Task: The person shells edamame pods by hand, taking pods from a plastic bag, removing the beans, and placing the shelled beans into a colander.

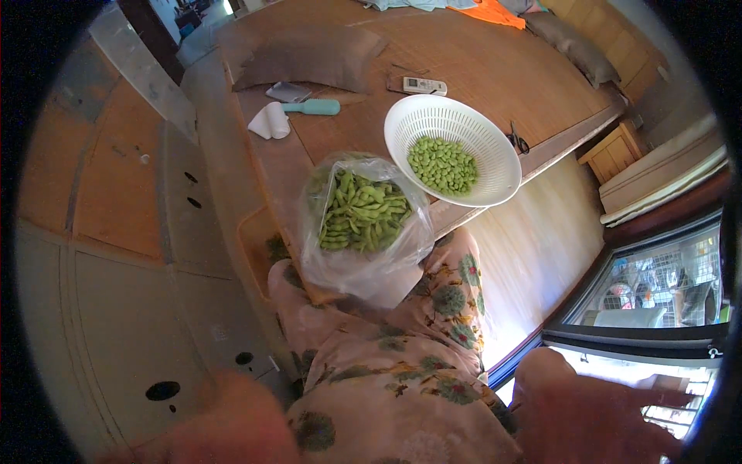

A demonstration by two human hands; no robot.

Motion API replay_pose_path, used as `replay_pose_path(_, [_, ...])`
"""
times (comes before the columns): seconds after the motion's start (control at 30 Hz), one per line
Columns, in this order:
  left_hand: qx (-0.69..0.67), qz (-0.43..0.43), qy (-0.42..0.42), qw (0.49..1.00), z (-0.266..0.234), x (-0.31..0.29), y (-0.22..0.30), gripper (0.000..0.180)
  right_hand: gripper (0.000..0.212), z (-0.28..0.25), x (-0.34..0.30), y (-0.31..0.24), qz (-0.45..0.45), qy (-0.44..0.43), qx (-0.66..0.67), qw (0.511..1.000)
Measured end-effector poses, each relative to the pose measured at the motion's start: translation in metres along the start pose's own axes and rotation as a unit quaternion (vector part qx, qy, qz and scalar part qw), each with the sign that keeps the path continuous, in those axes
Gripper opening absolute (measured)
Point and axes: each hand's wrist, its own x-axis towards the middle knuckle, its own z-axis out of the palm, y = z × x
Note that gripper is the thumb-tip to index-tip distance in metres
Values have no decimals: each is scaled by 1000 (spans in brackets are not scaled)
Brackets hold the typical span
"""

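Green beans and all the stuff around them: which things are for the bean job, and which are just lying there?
Seem to be for the bean job:
green pods
clear plastic bag
shelled beans
white colander

Seem to be just lying there:
brown pillow
remote control
teal-handled white roll
orange cloth

Lt pink clothes (355,352) – loose fit, w/ round dk-grn flower print (449,300)

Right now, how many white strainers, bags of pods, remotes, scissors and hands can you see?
White strainer: 1
Clear bag of green pods: 1
Remote: 1
Scissors: 1
Hands: 2, left hand and right hand, both blurred
Total: 6
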Motion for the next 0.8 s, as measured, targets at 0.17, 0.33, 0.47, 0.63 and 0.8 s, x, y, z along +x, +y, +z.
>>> replay_pose_path(0.17, [203, -515, -435, 710, -42, -98, -6, 40, 29, -52, -91, 9, 404, -252, -172, 863])
replay_pose_path(0.33, [243, -539, -499, 634, -79, -209, -3, 25, 16, -60, -170, -6, 653, -300, -113, 686])
replay_pose_path(0.47, [287, -556, -529, 573, -75, -238, -5, 25, 13, -53, -200, -18, 682, -282, -107, 666])
replay_pose_path(0.63, [313, -520, -511, 609, -81, -253, -11, 22, 14, -40, -191, -16, 638, -333, -77, 690])
replay_pose_path(0.8, [195, -757, -260, 567, -92, -221, -12, 16, 18, -47, -187, -10, 730, -242, -26, 638])
